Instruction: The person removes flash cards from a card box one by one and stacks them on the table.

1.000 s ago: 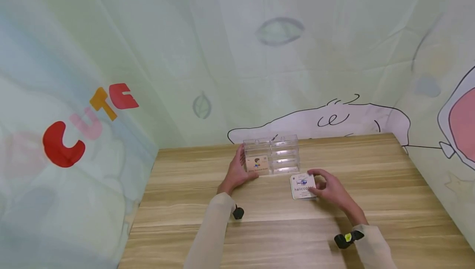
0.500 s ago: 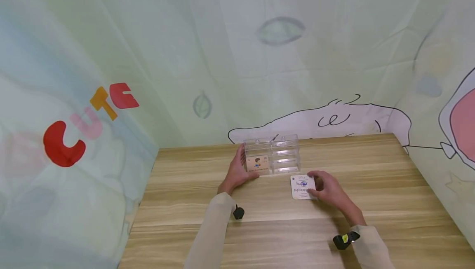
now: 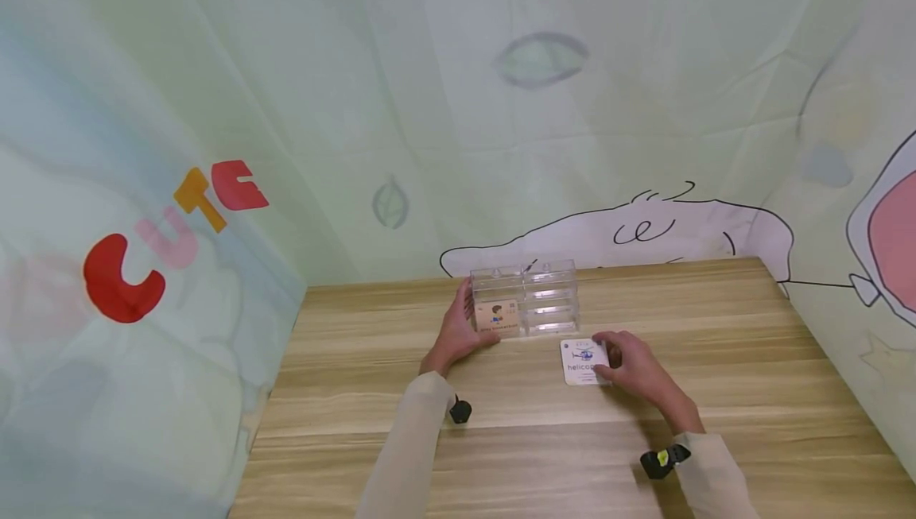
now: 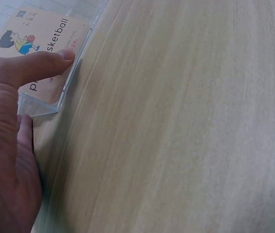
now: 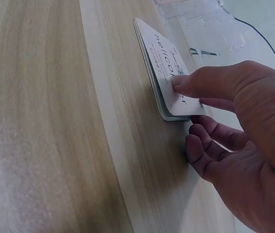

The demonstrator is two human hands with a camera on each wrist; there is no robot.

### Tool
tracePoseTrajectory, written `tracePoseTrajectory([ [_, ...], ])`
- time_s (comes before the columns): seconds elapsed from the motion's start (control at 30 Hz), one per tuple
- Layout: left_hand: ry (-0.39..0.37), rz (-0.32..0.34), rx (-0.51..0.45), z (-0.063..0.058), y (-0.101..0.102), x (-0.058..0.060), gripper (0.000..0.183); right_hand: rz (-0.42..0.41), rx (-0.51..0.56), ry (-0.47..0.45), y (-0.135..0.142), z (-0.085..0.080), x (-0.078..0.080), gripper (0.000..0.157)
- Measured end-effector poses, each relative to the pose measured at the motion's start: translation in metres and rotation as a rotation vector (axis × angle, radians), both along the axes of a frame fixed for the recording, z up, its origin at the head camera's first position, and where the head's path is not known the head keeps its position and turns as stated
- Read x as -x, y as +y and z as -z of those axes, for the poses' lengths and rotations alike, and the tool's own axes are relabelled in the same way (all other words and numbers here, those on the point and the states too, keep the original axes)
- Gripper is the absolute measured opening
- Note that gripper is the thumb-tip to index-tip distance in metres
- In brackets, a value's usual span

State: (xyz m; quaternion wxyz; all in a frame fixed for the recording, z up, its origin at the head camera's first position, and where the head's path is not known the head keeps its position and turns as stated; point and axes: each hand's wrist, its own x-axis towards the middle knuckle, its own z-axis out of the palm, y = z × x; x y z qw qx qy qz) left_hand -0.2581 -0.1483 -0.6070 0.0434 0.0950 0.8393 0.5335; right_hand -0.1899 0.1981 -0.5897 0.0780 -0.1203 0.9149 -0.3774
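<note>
A clear plastic organizer box with two columns of compartments stands at the table's back edge. In its lower left compartment is an orange picture card of a child with a basketball. My left hand grips that side of the box, thumb across the front over the card. My right hand pinches a small stack of cards by its right edge, in front of the box. The top card is white, reading "helicopter". Its near edge stands slightly off the cards below in the right wrist view.
The wooden table runs to a printed fabric backdrop behind and at both sides. Each wrist carries a small black camera, as on the left wrist camera.
The card stack and my right hand have shifted very slightly toward me. The left hand and the box have stayed put.
</note>
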Motion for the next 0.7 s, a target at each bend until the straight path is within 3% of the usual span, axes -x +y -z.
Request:
tracePoseTrajectory([
  [0.7, 0.022, 0.007, -0.002, 0.0029, -0.0009, 0.0011, 0.127, -0.016, -0.069, -0.035, -0.0049, -0.0037, 0.0041, 0.051],
])
